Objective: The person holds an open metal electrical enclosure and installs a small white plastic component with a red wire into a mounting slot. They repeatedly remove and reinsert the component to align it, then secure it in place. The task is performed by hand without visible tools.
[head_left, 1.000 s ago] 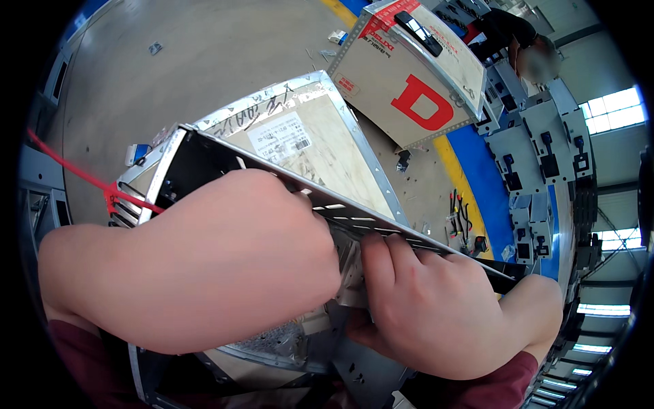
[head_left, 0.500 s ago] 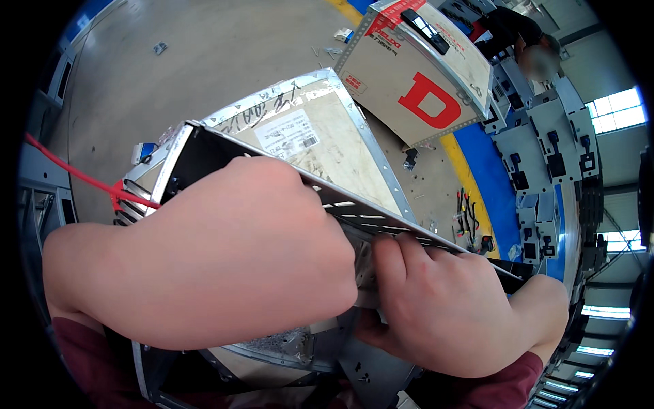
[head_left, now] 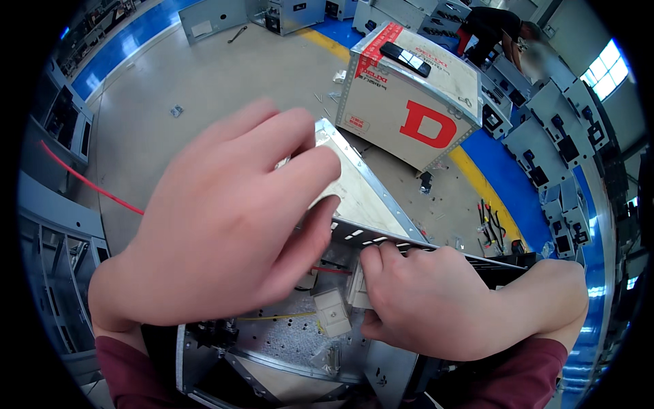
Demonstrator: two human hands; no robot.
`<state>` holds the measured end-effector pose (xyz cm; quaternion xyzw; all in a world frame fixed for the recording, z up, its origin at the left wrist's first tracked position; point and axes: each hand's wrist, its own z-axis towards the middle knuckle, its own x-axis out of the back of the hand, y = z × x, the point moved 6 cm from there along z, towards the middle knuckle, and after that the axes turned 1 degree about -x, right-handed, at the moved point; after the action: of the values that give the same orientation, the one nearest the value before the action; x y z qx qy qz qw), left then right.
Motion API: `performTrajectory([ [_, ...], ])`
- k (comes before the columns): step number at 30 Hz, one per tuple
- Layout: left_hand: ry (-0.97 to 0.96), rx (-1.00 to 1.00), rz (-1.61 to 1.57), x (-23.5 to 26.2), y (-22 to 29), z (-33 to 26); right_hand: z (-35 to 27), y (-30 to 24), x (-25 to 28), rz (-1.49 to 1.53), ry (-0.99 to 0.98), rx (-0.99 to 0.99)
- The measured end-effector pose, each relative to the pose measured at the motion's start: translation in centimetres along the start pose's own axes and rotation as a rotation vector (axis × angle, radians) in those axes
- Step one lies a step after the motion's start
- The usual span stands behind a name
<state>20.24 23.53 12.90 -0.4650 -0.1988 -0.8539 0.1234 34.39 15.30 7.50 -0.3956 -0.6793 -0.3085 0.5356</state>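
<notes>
Hands [head_left: 436, 300] near slotted panel edge [head_left: 364, 228], wide floor [head_left: 218, 75] beyond

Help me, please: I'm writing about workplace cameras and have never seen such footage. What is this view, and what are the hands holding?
There is no robot here: these are a person's bare hands, seen by a wide fisheye camera worn on the head, looking down, so straight edges look bent. The left hand is raised, fingers bent; it is blurred, so I can't tell whether it holds anything small. The right hand is at a slotted metal panel, with a pale part by its fingers and thumb, though the hand itself hides any grip. Nearer the person are a perforated metal plate, a beige block and a yellow wire. Farther off, a crate with red markings bears a black phone-like device.
</notes>
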Motion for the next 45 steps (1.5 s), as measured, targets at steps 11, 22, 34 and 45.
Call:
performTrajectory([
  [11,-0.619,0.158,-0.087,-2.5,-3.1,-1.1,0.4,-0.3,0.2,-0.012,-0.03,0.031],
  [22,-0.61,0.184,-0.036,-4.0,-1.9,-0.6,0.9,-0.3,-1.3,-0.06,-0.04,-0.024],
  [34,-0.556,0.349,0.049,-3.8,0.6,1.7,1.5,-0.4,-0.3,0.015,-0.093,-0.019],
  [45,-0.584,0.32,0.02,-3.8,-0.5,1.3,1.5,-0.2,-0.7,0.089,-0.122,-0.092],
])
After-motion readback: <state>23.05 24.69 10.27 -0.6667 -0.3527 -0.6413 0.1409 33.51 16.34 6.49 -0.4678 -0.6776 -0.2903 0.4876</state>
